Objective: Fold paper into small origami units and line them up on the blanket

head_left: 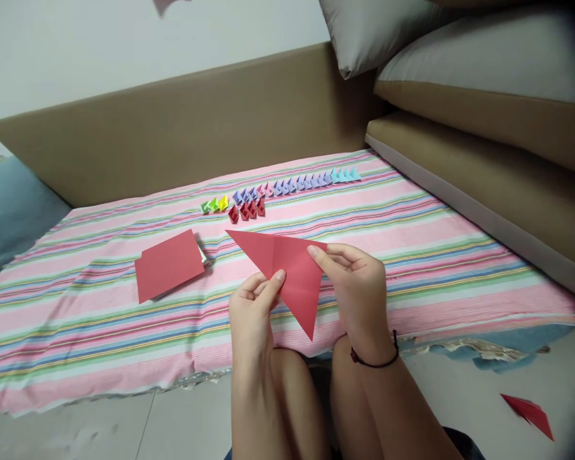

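A sheet of red origami paper (294,265), folded into a triangle with faint creases, is held up between both hands above the striped cloth. My left hand (256,300) pinches its long lower-left edge near the middle, thumb on top. At the upper right corner, my right hand (357,281) grips the paper between thumb and fingers. One point of the triangle aims left, another down toward my knees. To the left lies a stack of red paper sheets (170,268), with lighter sheets showing beneath its right edge.
Small folded paper pieces stand in a row beyond the hands: green and yellow (214,204), purple (285,186), light blue (345,175) and dark red (246,211). Stacked cushions (479,160) rise at the right. A folded red paper (529,414) lies on the floor at lower right.
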The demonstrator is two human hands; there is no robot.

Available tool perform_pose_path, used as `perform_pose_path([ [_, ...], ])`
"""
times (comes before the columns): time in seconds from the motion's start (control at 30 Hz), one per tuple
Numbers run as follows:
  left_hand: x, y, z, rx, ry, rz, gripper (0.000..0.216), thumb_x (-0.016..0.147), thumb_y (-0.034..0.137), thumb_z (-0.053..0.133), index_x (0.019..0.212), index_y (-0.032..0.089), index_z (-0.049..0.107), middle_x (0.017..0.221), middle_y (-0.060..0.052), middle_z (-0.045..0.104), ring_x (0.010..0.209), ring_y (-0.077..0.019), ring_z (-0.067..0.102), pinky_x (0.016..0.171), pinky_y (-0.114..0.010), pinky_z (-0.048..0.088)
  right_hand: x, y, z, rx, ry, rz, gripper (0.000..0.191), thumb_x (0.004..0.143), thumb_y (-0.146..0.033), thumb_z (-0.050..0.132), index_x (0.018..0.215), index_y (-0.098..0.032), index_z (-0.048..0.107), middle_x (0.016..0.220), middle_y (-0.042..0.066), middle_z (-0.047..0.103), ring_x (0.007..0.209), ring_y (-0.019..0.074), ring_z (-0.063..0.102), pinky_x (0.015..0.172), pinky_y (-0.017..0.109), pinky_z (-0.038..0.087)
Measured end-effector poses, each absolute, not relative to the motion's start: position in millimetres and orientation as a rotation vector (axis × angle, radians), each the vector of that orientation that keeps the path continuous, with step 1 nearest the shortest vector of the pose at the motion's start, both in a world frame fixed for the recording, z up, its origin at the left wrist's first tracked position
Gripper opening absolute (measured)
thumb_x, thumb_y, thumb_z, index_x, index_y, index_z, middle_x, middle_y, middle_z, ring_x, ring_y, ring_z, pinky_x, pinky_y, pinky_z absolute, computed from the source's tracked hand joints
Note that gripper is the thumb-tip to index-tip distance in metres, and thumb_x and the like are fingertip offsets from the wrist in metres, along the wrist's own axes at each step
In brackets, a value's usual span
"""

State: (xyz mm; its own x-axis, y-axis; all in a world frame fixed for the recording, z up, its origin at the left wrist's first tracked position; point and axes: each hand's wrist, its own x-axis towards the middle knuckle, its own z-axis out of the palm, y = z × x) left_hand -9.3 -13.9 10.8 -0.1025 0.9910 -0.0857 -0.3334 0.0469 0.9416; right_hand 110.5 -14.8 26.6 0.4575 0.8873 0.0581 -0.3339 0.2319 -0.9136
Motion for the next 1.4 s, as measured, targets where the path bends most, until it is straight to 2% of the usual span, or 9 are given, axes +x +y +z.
perform_pose_path([
  [0.3,-9.8,-13.4,10.8,0.829,1.083,1.382,0.023,0.062,0.028,0.079,0.079,0.014,0.072,0.074,-0.006,0.074,0.067,-0.0168,0.069,0.063,-0.024,0.053,110.3,-15.3,26.3,-1.021,-0.693,0.937,0.014,0.067,-0.030,0.075,0.071,-0.018,0.069,0.073,0.002,0.074,0.067,0.0181,0.069,0.059,0.026,0.055],
  [0.47,-8.9,-12.4,10.5,0.798,1.048,1.377,0.023,0.061,0.026,0.080,0.079,0.014,0.072,0.076,-0.006,0.074,0.067,-0.0146,0.069,0.062,-0.021,0.052,109.7,-15.5,24.4,-1.008,-0.680,0.929,0.014,0.070,-0.031,0.073,0.072,-0.018,0.069,0.072,0.002,0.073,0.067,0.0179,0.068,0.059,0.026,0.054],
  [0.7,4.0,-11.0,11.6,0.568,0.997,1.547,0.021,0.063,0.020,0.078,0.083,0.016,0.072,0.085,-0.003,0.074,0.071,-0.0118,0.068,0.065,-0.019,0.052,103.3,-12.0,19.2,-0.914,-0.594,0.992,0.016,0.071,-0.032,0.072,0.075,-0.017,0.069,0.071,0.002,0.071,0.067,0.0158,0.066,0.063,0.027,0.054],
  [0.87,6.3,-10.8,10.5,0.540,0.997,1.634,0.023,0.064,0.020,0.077,0.086,0.016,0.072,0.089,-0.003,0.074,0.077,-0.0123,0.068,0.069,-0.019,0.052,99.2,-10.9,17.3,-0.846,-0.573,1.061,0.017,0.074,-0.032,0.070,0.072,-0.016,0.064,0.071,0.002,0.069,0.062,0.0129,0.063,0.059,0.025,0.051],
  [1.0,2.2,-9.9,11.5,0.656,1.066,1.683,0.027,0.065,0.021,0.077,0.089,0.016,0.068,0.084,-0.003,0.074,0.076,-0.0121,0.068,0.071,-0.020,0.052,106.5,-7.8,12.8,-0.916,-0.647,1.071,0.020,0.076,-0.033,0.068,0.082,-0.015,0.064,0.080,0.006,0.070,0.072,0.0164,0.065,0.068,0.031,0.053],
  [1.13,-0.6,-9.5,16.2,0.955,1.223,1.728,0.032,0.068,0.023,0.074,0.096,0.018,0.061,0.076,-0.002,0.073,0.074,-0.0141,0.069,0.070,-0.023,0.053,125.9,-9.2,15.9,-1.113,-0.858,0.595,0.034,0.075,-0.027,0.069,0.107,-0.017,0.061,0.109,0.009,0.065,0.100,0.0221,0.063,0.090,0.040,0.050],
  [1.23,-0.5,-10.0,19.4,1.289,1.414,1.648,0.029,0.072,0.021,0.069,0.099,0.021,0.057,0.076,0.000,0.073,0.074,-0.0156,0.070,0.069,-0.024,0.052,137.9,-16.0,28.1,-1.158,-1.233,0.093,0.044,0.078,-0.020,0.064,0.121,-0.022,0.055,0.130,0.009,0.054,0.122,0.0255,0.049,0.103,0.046,0.040],
  [1.3,0.1,-11.0,20.4,1.550,1.518,1.516,0.030,0.074,0.018,0.065,0.103,0.023,0.054,0.077,0.001,0.073,0.075,-0.0157,0.070,0.069,-0.024,0.050,140.1,-20.2,35.6,-1.164,-1.503,-0.153,0.033,0.080,-0.019,0.062,0.112,-0.024,0.062,0.132,0.007,0.053,0.130,0.0283,0.040,0.108,0.052,0.031],
  [1.4,0.9,-12.6,20.3,1.853,1.532,1.322,0.035,0.078,0.015,0.059,0.110,0.025,0.047,0.080,0.003,0.073,0.076,-0.0152,0.070,0.069,-0.024,0.049,136.2,-21.5,37.8,-1.205,-1.789,-0.290,0.013,0.082,-0.021,0.061,0.090,-0.027,0.070,0.133,0.000,0.055,0.135,0.0320,0.032,0.111,0.062,0.012],
])
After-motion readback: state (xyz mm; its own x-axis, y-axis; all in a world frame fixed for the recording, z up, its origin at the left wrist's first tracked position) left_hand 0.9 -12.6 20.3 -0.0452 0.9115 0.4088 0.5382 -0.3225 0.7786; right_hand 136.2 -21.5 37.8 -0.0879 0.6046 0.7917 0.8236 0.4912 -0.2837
